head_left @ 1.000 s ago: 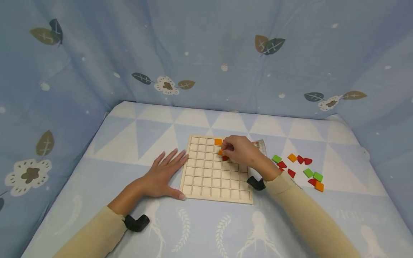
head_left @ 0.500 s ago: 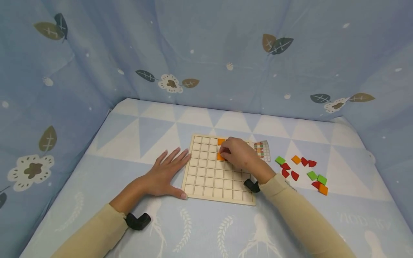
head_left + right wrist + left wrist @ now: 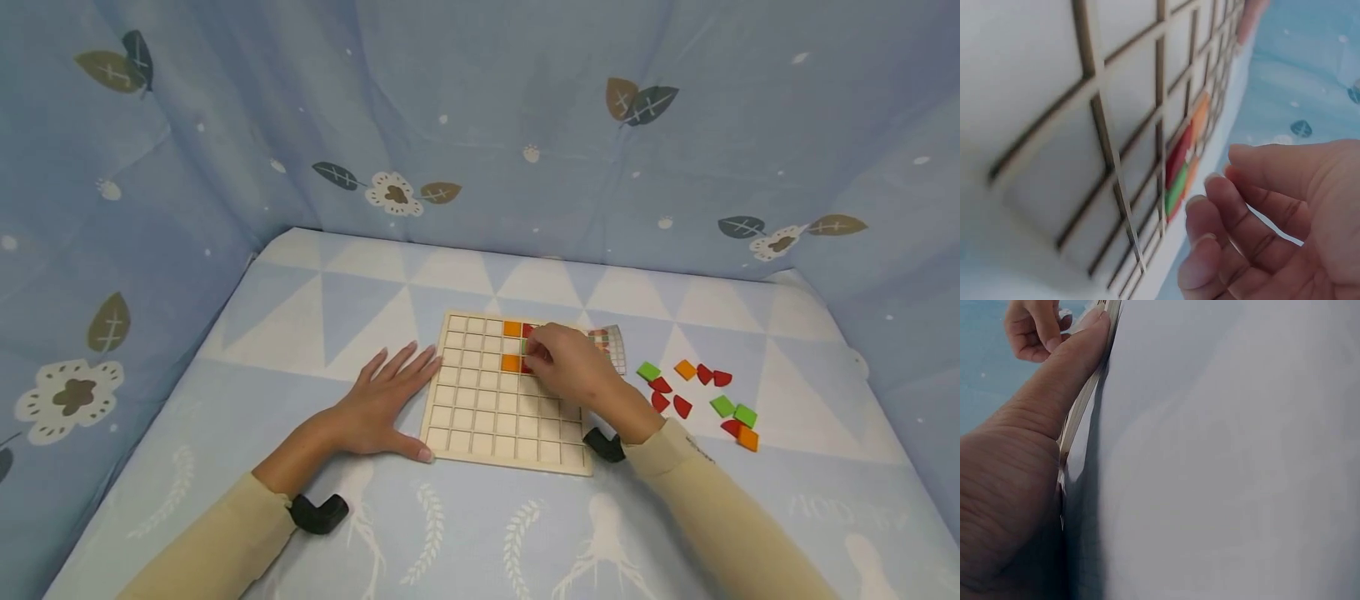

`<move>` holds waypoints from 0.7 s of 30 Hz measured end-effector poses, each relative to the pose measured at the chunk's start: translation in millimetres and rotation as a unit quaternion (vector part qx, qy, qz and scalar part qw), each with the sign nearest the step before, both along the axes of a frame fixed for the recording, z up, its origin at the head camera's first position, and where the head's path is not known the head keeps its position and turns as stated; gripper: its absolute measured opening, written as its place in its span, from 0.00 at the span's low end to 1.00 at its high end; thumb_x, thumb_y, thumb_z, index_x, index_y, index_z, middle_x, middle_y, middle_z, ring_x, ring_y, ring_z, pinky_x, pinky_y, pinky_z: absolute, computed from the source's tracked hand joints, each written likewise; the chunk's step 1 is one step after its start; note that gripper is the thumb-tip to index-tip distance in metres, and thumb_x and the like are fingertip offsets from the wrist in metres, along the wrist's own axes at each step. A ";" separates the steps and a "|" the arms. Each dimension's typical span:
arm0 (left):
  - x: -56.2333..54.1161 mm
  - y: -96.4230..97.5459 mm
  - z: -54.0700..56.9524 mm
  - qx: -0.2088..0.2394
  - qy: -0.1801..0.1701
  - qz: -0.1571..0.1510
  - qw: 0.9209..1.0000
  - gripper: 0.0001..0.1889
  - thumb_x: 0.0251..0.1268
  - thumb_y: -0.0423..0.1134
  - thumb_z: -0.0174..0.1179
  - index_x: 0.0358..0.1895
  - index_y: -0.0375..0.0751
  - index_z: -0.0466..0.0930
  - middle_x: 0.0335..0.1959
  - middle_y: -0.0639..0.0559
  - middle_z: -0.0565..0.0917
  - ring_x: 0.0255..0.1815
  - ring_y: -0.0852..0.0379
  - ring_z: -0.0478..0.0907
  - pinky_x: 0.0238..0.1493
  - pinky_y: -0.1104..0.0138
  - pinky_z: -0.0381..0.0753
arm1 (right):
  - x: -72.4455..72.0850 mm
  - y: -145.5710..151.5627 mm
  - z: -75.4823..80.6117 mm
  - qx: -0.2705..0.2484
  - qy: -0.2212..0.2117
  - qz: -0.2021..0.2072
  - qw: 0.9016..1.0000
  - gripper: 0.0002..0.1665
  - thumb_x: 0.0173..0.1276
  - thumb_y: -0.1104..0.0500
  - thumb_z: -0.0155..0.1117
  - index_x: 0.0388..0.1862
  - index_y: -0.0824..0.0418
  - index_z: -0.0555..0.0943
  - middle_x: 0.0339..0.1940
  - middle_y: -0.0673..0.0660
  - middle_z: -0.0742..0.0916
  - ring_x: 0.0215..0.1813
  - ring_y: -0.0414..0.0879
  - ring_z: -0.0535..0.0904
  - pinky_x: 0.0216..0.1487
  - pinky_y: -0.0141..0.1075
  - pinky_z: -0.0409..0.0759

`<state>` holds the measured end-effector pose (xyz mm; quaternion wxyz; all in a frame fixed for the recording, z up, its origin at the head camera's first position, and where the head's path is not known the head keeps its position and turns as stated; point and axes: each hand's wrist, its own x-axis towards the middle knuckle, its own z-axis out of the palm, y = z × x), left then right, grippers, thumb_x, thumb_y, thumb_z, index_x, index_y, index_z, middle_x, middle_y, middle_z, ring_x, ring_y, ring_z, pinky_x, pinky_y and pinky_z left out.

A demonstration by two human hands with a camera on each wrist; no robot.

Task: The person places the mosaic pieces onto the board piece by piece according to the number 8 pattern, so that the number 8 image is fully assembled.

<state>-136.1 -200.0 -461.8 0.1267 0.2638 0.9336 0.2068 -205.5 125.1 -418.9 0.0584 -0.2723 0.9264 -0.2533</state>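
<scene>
A wooden grid board (image 3: 480,417) lies flat on the patterned cloth. My left hand (image 3: 386,404) rests with spread fingers along its left edge; in the left wrist view the thumb (image 3: 1063,378) lies against the board's side. Over the upper right of the grid is my right hand (image 3: 573,362), fingers loosely bent. The right wrist view shows a gap between thumb and index finger (image 3: 1225,194), with nothing held. Beside those fingertips sit two orange square tiles (image 3: 511,362), red quarter-round tiles (image 3: 527,330) and a green tile (image 3: 1176,189), set in grid cells. The hand partly hides these tiles.
A small pattern card (image 3: 611,346) lies at the board's right side, partly behind the right hand. Farther right are loose pieces: several red quarter-rounds (image 3: 682,407), green squares (image 3: 723,407) and orange squares (image 3: 686,370). A blue curtain (image 3: 480,125) hangs behind the table.
The lower orange tile has gone from tilted at my right fingertips to flat in its cell. My right hand then shifted slightly right, uncovering red and green tiles. The left hand stays put.
</scene>
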 end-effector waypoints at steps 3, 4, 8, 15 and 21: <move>0.2 -1.0 -0.7 -0.001 0.003 0.000 1.000 0.69 0.47 0.77 0.71 0.87 0.46 0.45 0.88 0.49 0.44 0.87 0.44 0.32 0.80 0.41 0.29 | 4.6 13.4 4.7 -0.008 -0.009 -0.014 1.000 0.03 0.76 0.61 0.66 0.43 0.58 0.86 0.39 0.51 0.86 0.39 0.45 0.78 0.42 0.42 0.80; 0.2 -1.1 -0.6 0.001 0.002 -0.001 1.000 0.69 0.47 0.76 0.71 0.87 0.46 0.45 0.88 0.49 0.44 0.87 0.44 0.32 0.80 0.41 0.29 | 6.4 18.6 6.5 -0.011 -0.011 -0.019 1.000 0.03 0.76 0.61 0.66 0.43 0.58 0.86 0.38 0.50 0.86 0.39 0.45 0.79 0.42 0.42 0.80; 0.4 -1.0 -0.2 0.006 0.001 -0.004 1.000 0.69 0.48 0.76 0.71 0.87 0.46 0.45 0.88 0.49 0.44 0.87 0.44 0.32 0.80 0.41 0.29 | 15.0 43.8 12.0 -0.026 -0.010 -0.038 0.999 0.02 0.75 0.62 0.68 0.43 0.59 0.86 0.37 0.49 0.86 0.40 0.45 0.79 0.43 0.43 0.80; 0.9 -0.6 1.2 0.003 -0.004 -0.002 1.000 0.69 0.48 0.76 0.72 0.87 0.46 0.45 0.88 0.49 0.44 0.87 0.43 0.32 0.80 0.41 0.28 | 33.2 92.6 12.3 -0.021 0.010 -0.084 0.996 0.02 0.73 0.62 0.70 0.43 0.58 0.86 0.37 0.50 0.86 0.40 0.46 0.80 0.42 0.44 0.80; -0.1 -0.1 2.7 0.006 -0.006 -0.001 1.000 0.69 0.47 0.75 0.73 0.87 0.46 0.45 0.88 0.49 0.44 0.87 0.43 0.32 0.80 0.41 0.28 | 46.8 128.3 5.8 -0.015 0.013 -0.124 0.992 0.04 0.73 0.62 0.70 0.44 0.59 0.86 0.37 0.50 0.86 0.39 0.47 0.81 0.39 0.41 0.81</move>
